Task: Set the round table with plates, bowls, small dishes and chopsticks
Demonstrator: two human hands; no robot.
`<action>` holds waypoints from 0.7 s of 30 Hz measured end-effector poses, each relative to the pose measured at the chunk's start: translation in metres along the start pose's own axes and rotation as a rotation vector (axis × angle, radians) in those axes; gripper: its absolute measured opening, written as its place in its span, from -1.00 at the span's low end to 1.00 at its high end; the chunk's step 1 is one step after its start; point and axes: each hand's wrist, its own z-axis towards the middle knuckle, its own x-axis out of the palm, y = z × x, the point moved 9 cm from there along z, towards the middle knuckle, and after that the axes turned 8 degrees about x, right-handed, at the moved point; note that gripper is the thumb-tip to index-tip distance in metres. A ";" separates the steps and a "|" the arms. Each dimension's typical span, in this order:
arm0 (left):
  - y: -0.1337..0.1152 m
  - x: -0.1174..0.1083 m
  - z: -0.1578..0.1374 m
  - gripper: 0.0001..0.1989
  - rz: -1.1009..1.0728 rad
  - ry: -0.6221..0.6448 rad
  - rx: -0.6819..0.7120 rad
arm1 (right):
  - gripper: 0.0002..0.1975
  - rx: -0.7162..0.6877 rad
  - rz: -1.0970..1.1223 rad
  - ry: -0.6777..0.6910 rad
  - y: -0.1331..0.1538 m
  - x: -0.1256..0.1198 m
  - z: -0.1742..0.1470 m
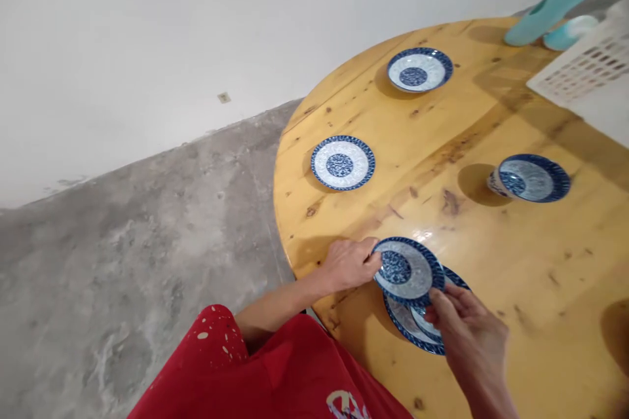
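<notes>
A blue-and-white patterned plate is held slightly tilted above the near part of the table. My left hand is closed on its left rim, fingers curled. On the lower right rim my right hand pinches it between thumb and fingers. Directly below lies another blue-rimmed plate, partly covered by the held plate and my right hand. An inner ring shows on the lower plate, but I cannot tell whether that is a second dish stacked on it.
The round wooden table carries a flat plate on the left, a deeper plate at the back and a bowl to the right. A white slatted basket and a turquoise tube-like object stand back right.
</notes>
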 end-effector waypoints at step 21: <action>0.043 0.030 -0.162 -0.65 -0.007 -0.241 -0.242 | -0.54 -0.291 -0.030 0.392 -0.071 0.071 -0.074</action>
